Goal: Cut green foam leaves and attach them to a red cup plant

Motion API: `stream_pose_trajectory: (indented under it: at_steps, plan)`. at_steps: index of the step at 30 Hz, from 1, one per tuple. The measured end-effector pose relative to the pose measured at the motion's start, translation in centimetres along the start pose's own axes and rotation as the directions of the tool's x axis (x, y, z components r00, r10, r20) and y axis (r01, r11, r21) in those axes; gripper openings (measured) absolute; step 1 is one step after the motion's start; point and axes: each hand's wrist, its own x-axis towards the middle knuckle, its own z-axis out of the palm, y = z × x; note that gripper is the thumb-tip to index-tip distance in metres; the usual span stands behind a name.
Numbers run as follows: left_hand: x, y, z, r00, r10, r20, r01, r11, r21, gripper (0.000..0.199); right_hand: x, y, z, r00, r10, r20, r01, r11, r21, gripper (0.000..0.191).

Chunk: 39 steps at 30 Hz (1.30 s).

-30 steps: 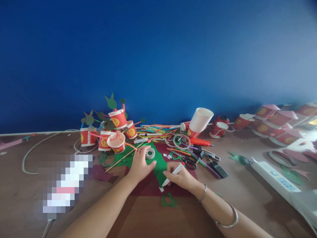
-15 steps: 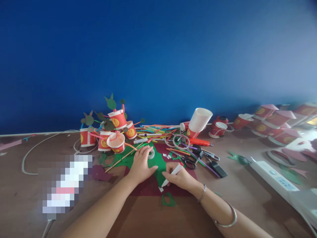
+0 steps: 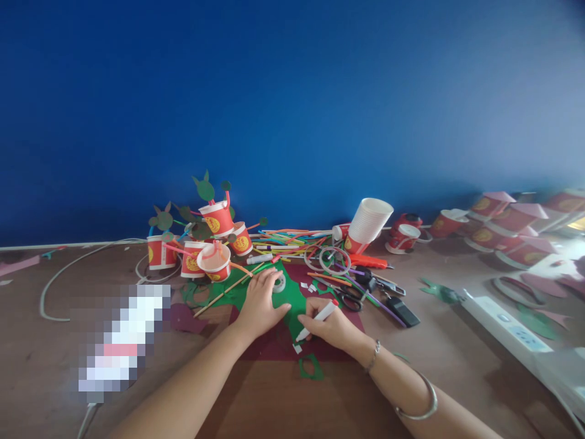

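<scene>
My left hand lies with its fingers stretched out on a sheet of green paper. Its fingertips are beside a small roll of tape. In my right hand is a white marker with a red end, slanting down to the left. The marker's tip points at the lower part of the green sheet, just above a small white paper scrap. Dark red paper lies under the green sheet. Below it is a green offcut with a round hole.
Paper cups with straws and green cutouts stand at the back left. A tall cup stack leans near the wall. Right of my hands lie scissors, a black key fob and a power strip. A blurred-out object lies left.
The marker's tip has shifted slightly up and to the left, away from the white scrap. My left hand has stayed in place.
</scene>
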Motion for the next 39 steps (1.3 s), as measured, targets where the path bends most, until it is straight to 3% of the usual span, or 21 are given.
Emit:
stream_pose_trajectory:
  at_steps: [23,39]
  plan:
    - [0.0,0.1,-0.1,1.000,0.001,0.008,-0.001,1.000,-0.002,0.057,0.2,-1.0,0.3,0.986,-0.014,-0.164,-0.004,0.994,-0.113,0.025]
    - [0.0,0.0,-0.1,1.000,0.001,0.001,-0.001,1.000,-0.001,0.056,0.3,-0.9,0.2,0.982,-0.055,-0.179,0.030,0.990,-0.137,0.023]
